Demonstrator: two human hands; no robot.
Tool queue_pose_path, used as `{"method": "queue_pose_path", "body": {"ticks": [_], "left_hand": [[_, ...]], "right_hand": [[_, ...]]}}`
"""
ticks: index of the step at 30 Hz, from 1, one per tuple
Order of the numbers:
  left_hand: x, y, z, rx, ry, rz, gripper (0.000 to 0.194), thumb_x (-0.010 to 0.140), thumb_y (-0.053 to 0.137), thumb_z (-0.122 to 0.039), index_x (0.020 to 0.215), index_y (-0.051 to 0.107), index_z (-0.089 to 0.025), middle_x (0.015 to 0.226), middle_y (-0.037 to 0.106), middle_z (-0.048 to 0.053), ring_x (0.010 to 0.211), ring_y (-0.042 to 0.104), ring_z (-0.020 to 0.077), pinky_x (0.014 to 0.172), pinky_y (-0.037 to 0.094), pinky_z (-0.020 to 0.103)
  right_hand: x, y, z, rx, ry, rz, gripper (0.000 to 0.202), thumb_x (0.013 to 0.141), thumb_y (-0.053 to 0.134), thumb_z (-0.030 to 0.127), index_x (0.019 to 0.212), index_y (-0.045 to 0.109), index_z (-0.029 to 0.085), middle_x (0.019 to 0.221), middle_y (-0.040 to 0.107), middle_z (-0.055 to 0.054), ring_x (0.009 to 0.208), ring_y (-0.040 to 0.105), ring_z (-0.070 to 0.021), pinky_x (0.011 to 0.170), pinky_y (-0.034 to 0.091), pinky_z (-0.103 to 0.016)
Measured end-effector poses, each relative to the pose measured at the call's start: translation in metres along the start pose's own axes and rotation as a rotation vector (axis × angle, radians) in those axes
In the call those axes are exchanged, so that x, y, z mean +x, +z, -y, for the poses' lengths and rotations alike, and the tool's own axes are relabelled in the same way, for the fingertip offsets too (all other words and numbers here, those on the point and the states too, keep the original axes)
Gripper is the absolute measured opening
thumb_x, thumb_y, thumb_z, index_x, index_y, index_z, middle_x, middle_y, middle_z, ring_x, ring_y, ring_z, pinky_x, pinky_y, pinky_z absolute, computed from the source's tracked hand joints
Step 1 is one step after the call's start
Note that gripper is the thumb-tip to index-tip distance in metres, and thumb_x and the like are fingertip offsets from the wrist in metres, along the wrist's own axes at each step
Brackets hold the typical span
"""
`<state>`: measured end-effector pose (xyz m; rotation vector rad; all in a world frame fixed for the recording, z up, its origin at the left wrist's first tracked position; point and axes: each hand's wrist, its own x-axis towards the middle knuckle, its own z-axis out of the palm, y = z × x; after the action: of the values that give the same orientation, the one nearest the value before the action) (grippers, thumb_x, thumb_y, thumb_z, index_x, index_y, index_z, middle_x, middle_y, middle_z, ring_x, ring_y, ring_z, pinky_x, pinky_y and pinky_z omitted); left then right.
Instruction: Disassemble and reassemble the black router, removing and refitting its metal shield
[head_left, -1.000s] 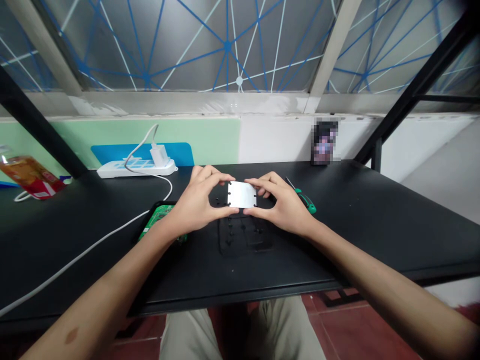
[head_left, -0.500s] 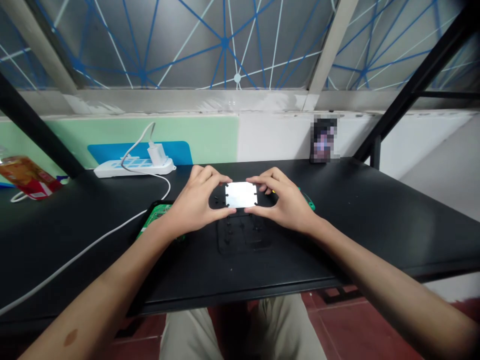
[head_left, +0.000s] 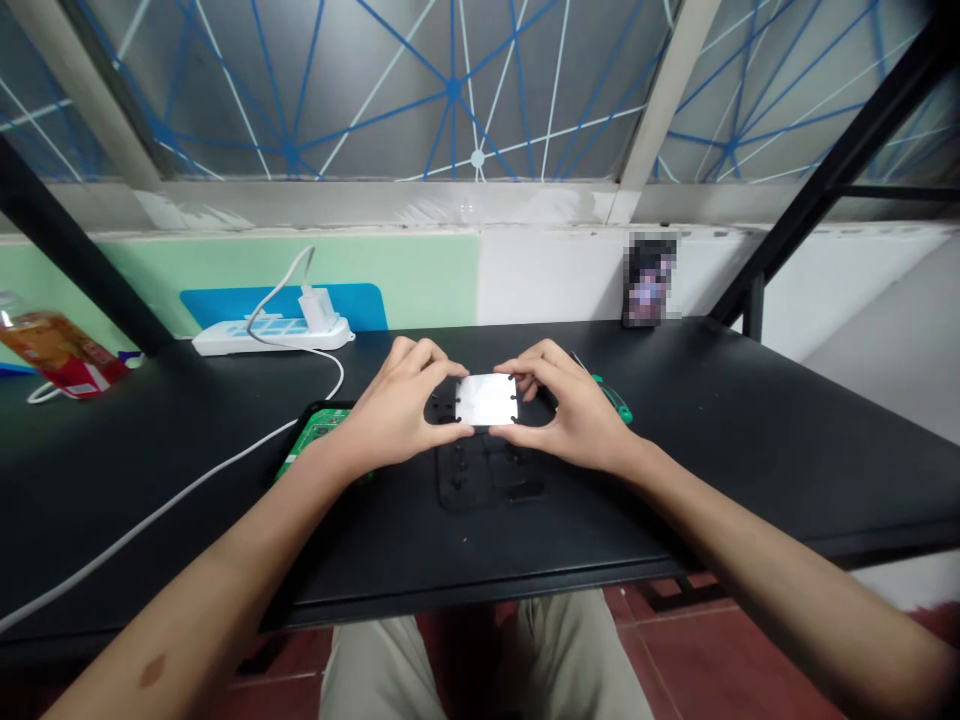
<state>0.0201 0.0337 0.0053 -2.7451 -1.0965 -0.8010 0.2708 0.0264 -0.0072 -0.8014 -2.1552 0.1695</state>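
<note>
A small bright, silvery-white rectangular plate (head_left: 487,400) with dark notches along its short sides is held between my two hands. My left hand (head_left: 401,405) pinches its left corners between thumb and finger. On the other side, my right hand (head_left: 566,405) grips the right corners the same way. Just below the plate, a thin black plastic panel (head_left: 480,485) lies on the black table. A green circuit board (head_left: 315,432) in a black case sits partly behind my left forearm. Beyond my right hand, a green-handled tool (head_left: 616,402) is partly hidden.
A white power strip (head_left: 274,335) with a plugged-in charger stands at the back left, its white cable (head_left: 202,475) crossing the table (head_left: 750,450). A drink bottle (head_left: 64,350) leans at the far left. A blurred-out phone-like object (head_left: 646,282) rests against the wall.
Both hands and the plate have shifted slightly down in the picture, and the plate has tilted a little. The view itself has moved slightly. The grip is unchanged.
</note>
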Motion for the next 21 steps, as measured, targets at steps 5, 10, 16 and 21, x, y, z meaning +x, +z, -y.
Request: {"method": "queue_pose_path", "body": {"ticks": [5, 10, 16, 21], "left_hand": [[0.001, 0.003, -0.002, -0.012, 0.017, 0.016, 0.05, 0.08, 0.082, -0.041, 0.12, 0.061, -0.02, 0.109, 0.055, 0.006, 0.102, 0.045, 0.0271, 0.092, 0.047, 0.042], [0.002, 0.001, -0.008, -0.026, 0.048, -0.01, 0.05, 0.082, 0.079, -0.042, 0.122, 0.061, -0.018, 0.109, 0.056, 0.007, 0.1, 0.045, 0.0268, 0.091, 0.047, 0.043], [0.003, -0.001, -0.017, -0.135, 0.021, -0.031, 0.046, 0.08, 0.083, -0.038, 0.118, 0.063, -0.022, 0.106, 0.058, 0.006, 0.097, 0.047, 0.0258, 0.087, 0.047, 0.042], [0.004, -0.002, -0.016, -0.327, -0.114, -0.083, 0.053, 0.077, 0.086, -0.041, 0.122, 0.063, -0.027, 0.1, 0.058, 0.003, 0.098, 0.05, 0.0249, 0.089, 0.047, 0.041]], "right_hand": [[0.001, 0.002, 0.006, 0.028, -0.038, -0.014, 0.052, 0.077, 0.082, 0.037, 0.122, 0.061, 0.021, 0.101, 0.055, -0.005, 0.083, 0.058, -0.0155, 0.073, 0.058, -0.034], [0.0, 0.004, 0.01, 0.04, -0.046, -0.03, 0.054, 0.078, 0.082, 0.037, 0.126, 0.06, 0.023, 0.102, 0.054, -0.005, 0.082, 0.057, -0.0152, 0.074, 0.059, -0.035], [0.0, 0.004, 0.013, 0.088, -0.066, -0.02, 0.063, 0.077, 0.082, 0.042, 0.133, 0.057, 0.028, 0.103, 0.054, -0.005, 0.085, 0.057, -0.0164, 0.076, 0.059, -0.036], [0.0, 0.004, 0.012, 0.107, 0.009, 0.005, 0.089, 0.067, 0.085, 0.055, 0.143, 0.046, 0.029, 0.11, 0.05, -0.007, 0.087, 0.057, -0.0189, 0.077, 0.06, -0.039]]}}
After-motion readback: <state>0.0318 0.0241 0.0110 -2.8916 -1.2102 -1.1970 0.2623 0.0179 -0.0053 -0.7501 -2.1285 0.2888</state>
